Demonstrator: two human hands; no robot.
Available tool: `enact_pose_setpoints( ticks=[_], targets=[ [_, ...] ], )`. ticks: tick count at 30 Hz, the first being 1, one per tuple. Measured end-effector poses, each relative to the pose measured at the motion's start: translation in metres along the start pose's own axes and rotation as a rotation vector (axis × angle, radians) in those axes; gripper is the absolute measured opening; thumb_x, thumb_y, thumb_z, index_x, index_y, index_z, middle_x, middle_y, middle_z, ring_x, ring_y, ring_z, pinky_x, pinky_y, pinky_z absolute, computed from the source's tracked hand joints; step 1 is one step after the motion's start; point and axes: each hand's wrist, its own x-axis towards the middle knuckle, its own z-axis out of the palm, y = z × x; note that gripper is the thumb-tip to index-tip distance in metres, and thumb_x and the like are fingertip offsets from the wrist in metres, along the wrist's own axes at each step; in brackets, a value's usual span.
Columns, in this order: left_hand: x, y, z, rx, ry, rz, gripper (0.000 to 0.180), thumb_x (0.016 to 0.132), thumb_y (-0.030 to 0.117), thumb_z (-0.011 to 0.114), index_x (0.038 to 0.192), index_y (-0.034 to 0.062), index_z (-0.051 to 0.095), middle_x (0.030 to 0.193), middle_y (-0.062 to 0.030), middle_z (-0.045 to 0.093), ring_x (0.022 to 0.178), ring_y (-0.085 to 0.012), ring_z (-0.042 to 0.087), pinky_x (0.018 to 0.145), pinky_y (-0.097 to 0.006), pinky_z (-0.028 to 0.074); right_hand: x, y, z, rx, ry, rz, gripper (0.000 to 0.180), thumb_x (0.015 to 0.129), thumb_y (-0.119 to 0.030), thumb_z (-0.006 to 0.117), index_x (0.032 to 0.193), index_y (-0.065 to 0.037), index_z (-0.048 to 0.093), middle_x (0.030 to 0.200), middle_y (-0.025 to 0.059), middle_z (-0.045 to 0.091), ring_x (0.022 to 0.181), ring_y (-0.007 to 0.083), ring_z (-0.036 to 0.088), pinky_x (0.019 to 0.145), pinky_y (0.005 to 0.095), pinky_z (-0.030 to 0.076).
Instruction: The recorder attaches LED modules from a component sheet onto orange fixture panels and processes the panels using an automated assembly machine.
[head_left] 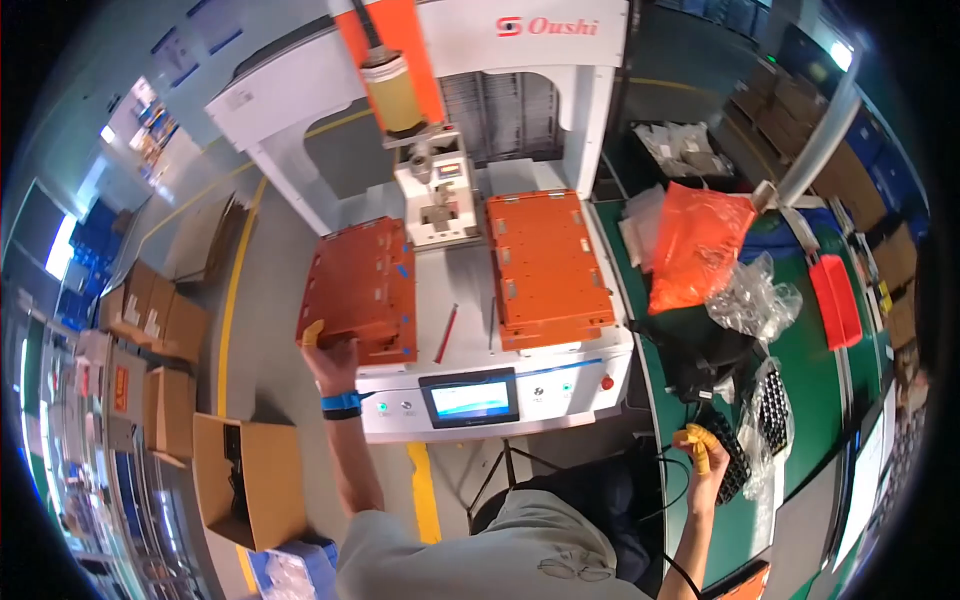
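Observation:
My left hand (332,362), with a yellow finger cover and a blue wrist strap (341,403), is closed on the near left corner of the left orange fixture plate (358,270). This plate lies on the white bench-top machine (445,290). My right hand (703,458) is off to the right, above the green bench and beside a black keyboard (735,462). Its fingers, in yellow covers, are curled together; whether they hold something small is hard to make out. A second orange fixture plate (550,262) sits on the machine's right side.
Between the plates lies a red pen-like stick (446,334). The machine's tool head (435,190) stands behind them; a touch screen (470,399) and red button (607,382) are in front. The green bench (800,380) holds an orange bag (695,245), clear plastic (755,300) and a red tray (835,302).

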Motion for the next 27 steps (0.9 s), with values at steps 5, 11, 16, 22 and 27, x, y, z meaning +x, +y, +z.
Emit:
enact_pose_setpoints(
  ticks=[5,11,16,22,27],
  targets=[
    [-0.002,0.010,0.024,0.018,-0.089,0.008,0.038,0.087,0.024,0.070,0.122,0.0122,0.062,0.118,-0.0065,0.069,0.101,-0.0254,0.067,0.078,-0.038,0.060,0.001,-0.001,-0.004,0.035,0.014,-0.007,0.032,0.098,-0.022,0.063,0.116,0.005,0.067,0.100,0.0124,0.073,0.090,0.0215,0.070,0.088,0.0365,0.055],
    [-0.020,0.031,0.028,0.203,-0.196,-0.270,0.063,0.093,0.049,0.065,0.143,0.0142,0.046,0.141,-0.0096,0.055,0.125,-0.0335,0.057,0.100,-0.051,0.054,0.004,0.000,-0.001,0.041,-0.018,0.004,0.035,0.098,-0.024,0.065,0.116,0.005,0.068,0.100,0.0123,0.073,0.091,0.0213,0.071,0.088,0.0379,0.056],
    [-0.030,0.030,0.008,0.059,-0.216,-0.236,0.041,0.099,0.036,0.061,0.133,0.0137,0.056,0.134,-0.0110,0.061,0.125,-0.0312,0.058,0.104,-0.050,0.051,0.000,-0.006,0.001,0.036,-0.067,0.001,0.039,0.098,-0.028,0.065,0.117,0.005,0.066,0.099,0.0133,0.074,0.091,0.0224,0.071,0.089,0.0381,0.055],
    [-0.053,-0.001,0.016,0.678,-0.352,0.082,0.035,0.101,0.011,0.050,0.136,0.0058,0.053,0.132,-0.0147,0.060,0.128,-0.0259,0.054,0.113,-0.048,0.041,-0.003,0.007,-0.010,0.058,-0.055,0.007,0.042,0.096,-0.032,0.068,0.117,0.005,0.067,0.103,0.0123,0.073,0.093,0.0216,0.069,0.092,0.0370,0.052],
    [-0.048,-0.003,0.024,0.072,-0.116,-0.067,0.039,0.102,0.016,0.051,0.139,0.0045,0.049,0.139,-0.0216,0.050,0.126,-0.0371,0.050,0.109,-0.053,0.044,-0.010,0.008,-0.017,0.075,-0.041,-0.035,0.041,0.096,-0.032,0.067,0.118,0.003,0.067,0.105,0.0112,0.071,0.094,0.0227,0.068,0.091,0.0379,0.053]
  ],
)
